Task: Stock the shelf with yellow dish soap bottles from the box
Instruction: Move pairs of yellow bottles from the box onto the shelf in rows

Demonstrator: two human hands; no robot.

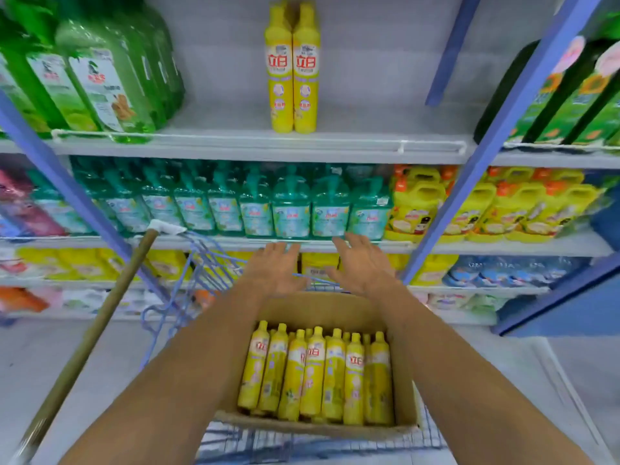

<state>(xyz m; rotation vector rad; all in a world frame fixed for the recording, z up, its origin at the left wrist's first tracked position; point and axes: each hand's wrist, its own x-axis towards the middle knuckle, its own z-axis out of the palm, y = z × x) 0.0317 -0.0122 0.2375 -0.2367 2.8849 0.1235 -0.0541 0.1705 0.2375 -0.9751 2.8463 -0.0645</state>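
Head: spread hands (275,271) (360,266) over box (322,308) rim

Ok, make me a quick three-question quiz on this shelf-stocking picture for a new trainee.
1. True or false: the left hand and the right hand each grip a bottle.
2. How many yellow bottles stand on the upper shelf? A one, B two, C six.
3. Fill in: the bottles waiting to be stocked stand in a cardboard ____.

Key: 1 false, both hands are open and empty above the box. 2 B. 3 box.
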